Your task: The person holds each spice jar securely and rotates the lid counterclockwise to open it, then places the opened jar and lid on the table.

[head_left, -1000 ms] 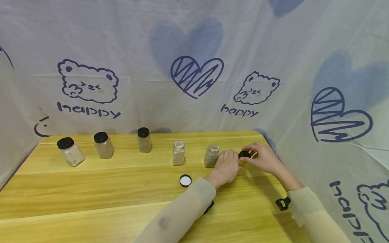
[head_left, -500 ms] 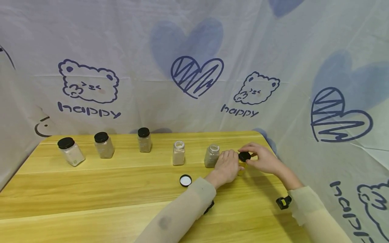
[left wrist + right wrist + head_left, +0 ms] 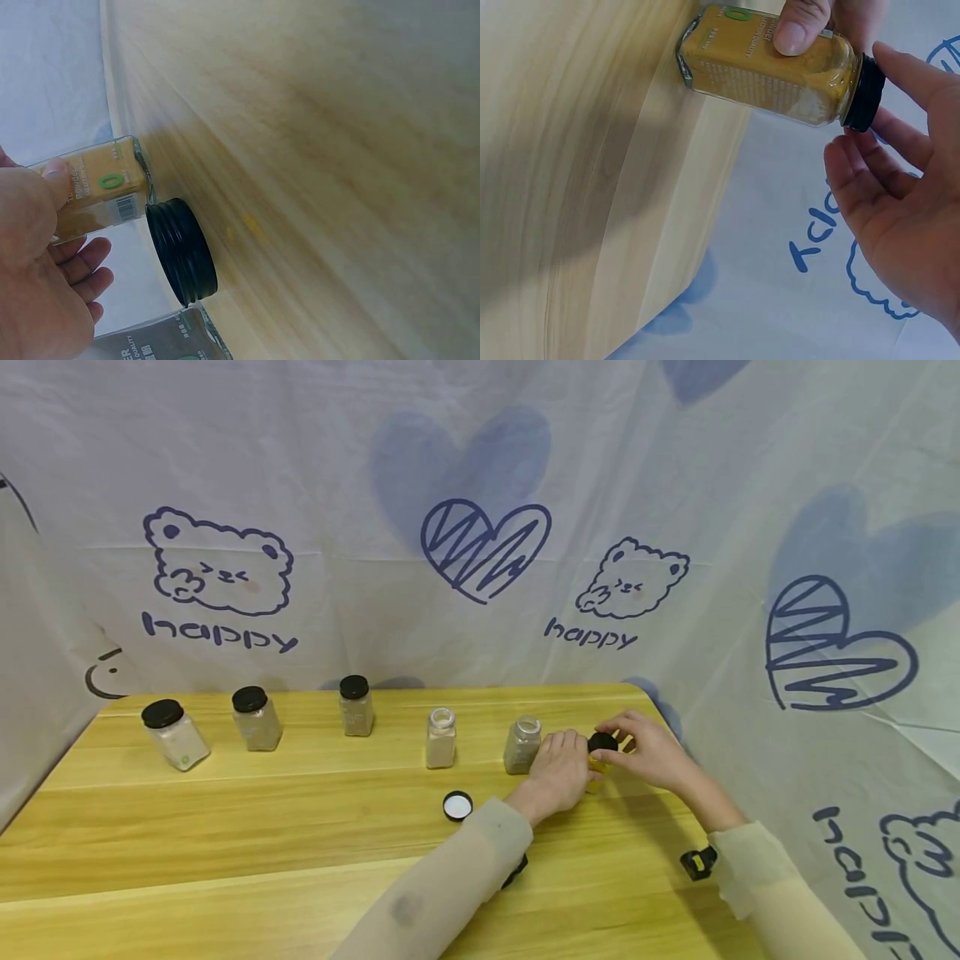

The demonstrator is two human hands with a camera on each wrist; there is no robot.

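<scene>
My left hand (image 3: 558, 772) grips a square glass spice jar of yellow powder (image 3: 101, 184) that stands upright near the table's right end. Its thumb presses on the labelled face in the right wrist view. At the jar's mouth sits a black screw lid (image 3: 865, 94), and my right hand (image 3: 648, 752) holds this lid by its rim with the fingertips. The jar's lower part is mostly hidden behind my left hand in the head view. A loose black lid (image 3: 182, 253) lies on the table beside the jar's base, close to a jar of grey powder (image 3: 161, 341).
Two lidless jars stand left of my hands, one grey (image 3: 522, 747) and one pale (image 3: 441, 742). An upturned lid (image 3: 457, 806) lies before them. Farther left are three black-lidded jars, including a leftmost jar (image 3: 182, 742). Printed cloth (image 3: 360, 602) hangs behind the wooden table (image 3: 262, 835).
My right fingers turn to and fro around the black lid, their grip shifting on its rim. My left hand keeps hold of the yellow powder jar in the same spot.
</scene>
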